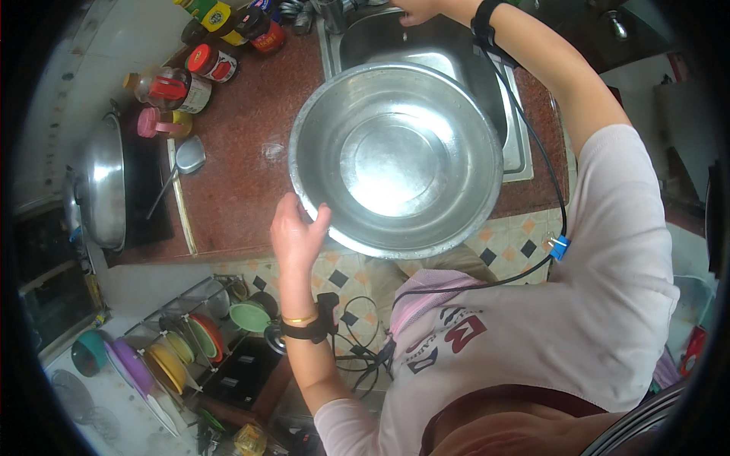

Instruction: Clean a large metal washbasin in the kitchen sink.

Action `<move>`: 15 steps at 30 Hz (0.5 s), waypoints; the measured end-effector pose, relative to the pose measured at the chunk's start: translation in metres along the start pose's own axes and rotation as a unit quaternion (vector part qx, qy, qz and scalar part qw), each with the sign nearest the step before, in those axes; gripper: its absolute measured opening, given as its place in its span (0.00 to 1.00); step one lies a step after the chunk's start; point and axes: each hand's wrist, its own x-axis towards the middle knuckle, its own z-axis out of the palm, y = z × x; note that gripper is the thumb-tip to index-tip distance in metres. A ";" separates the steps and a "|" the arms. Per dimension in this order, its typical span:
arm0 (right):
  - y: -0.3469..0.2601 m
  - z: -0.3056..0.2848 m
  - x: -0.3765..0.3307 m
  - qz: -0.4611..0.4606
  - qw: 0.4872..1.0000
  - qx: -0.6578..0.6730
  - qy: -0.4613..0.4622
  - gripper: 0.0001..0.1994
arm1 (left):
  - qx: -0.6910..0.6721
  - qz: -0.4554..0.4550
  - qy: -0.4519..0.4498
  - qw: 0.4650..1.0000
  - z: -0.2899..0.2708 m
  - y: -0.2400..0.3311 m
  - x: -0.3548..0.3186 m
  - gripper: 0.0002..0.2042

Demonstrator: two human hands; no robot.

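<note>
A wide, round stainless steel basin (319,152) sits partly over the sink and partly over the near edge of the counter. Light glints off its flat, shiny bottom. My left hand (295,234) grips the near left rim, with the thumb over the edge. Stretched out over the far side of the sink (525,169), my right hand (420,7) is partly cut off by the upper edge of the picture. It is apart from the basin, and most of its fingers are out of sight, so its grip cannot be made out.
Bottles and jars (213,64) line the back left of the red-brown counter (239,171). A metal ladle (190,155) lies near a large metal pan (105,182). At lower left stands a dish rack (163,319) with coloured bowls. A black cable (541,152) hangs along my right arm.
</note>
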 end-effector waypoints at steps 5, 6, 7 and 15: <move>0.021 0.036 0.016 0.017 0.996 0.077 0.041 0.20 | 0.013 -0.001 -0.005 1.000 -0.002 0.003 0.001 0.16; 0.007 0.024 0.015 0.016 0.994 0.096 0.046 0.19 | 0.020 -0.009 -0.010 1.000 -0.004 0.001 -0.001 0.16; 0.001 0.007 -0.005 0.034 0.992 0.111 0.052 0.18 | 0.021 -0.001 -0.018 1.000 -0.006 0.004 0.002 0.16; -0.122 -0.020 -0.180 0.254 0.936 0.211 0.123 0.21 | 0.076 0.022 -0.042 0.996 -0.019 -0.001 0.006 0.19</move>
